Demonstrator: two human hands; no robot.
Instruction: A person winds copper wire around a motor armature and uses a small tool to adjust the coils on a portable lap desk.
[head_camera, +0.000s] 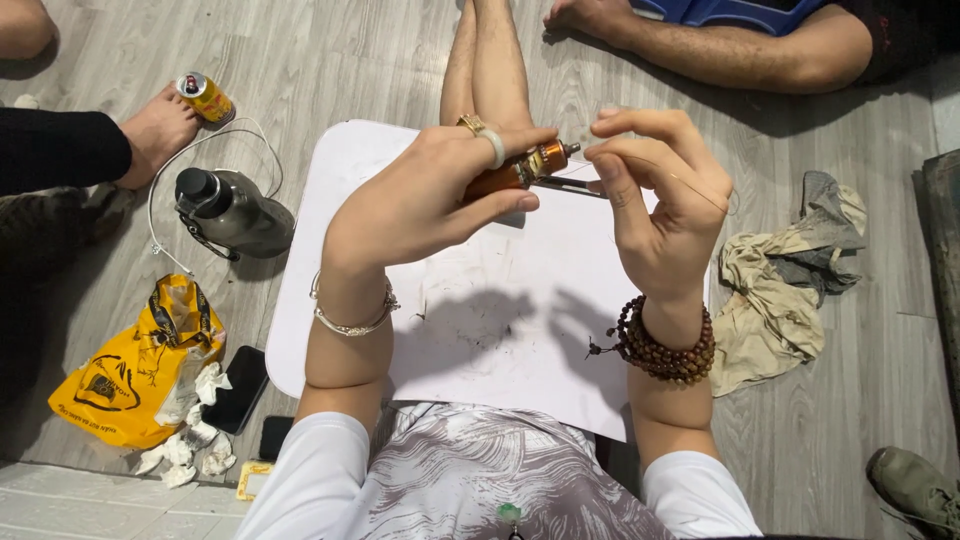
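Copper-coloured motor part (515, 170) mostly buried under the left hand (420, 205), only its wound end and a small metal tip showing toward the right; shape of the rest not readable. Thin wire (690, 185) barely visible, a faint line running from the right hand's pinched fingertips (600, 155) across the back of that hand; where it ends, hard to tell. Slim dark tool or rod (565, 186) just below the part, half covered by both hands. Own legs cut off by the white board (500, 340) and the top edge.

Left hand closed around the part, palm down, thumb underneath, ringed finger stretched over the top, silver bangles at the wrist. Right hand (660, 215) raised beside it, thumb and forefinger pressed together on the wire close to the part's tip, other fingers curled loosely, bead bracelets at the wrist. Hands near each other, not touching, both held above the far half of the board, which rests over the lap.

Off to the left on the grey floor: dark bottle (235, 212), white cable (200, 150), drink can (205, 97), yellow bag (140, 375), crumpled tissues (195, 445), black phone (240, 388). Rumpled cloth (775, 290) on the right. Other people's limbs at the edges, a shoe (915, 485) partly cropped in the lower right corner.
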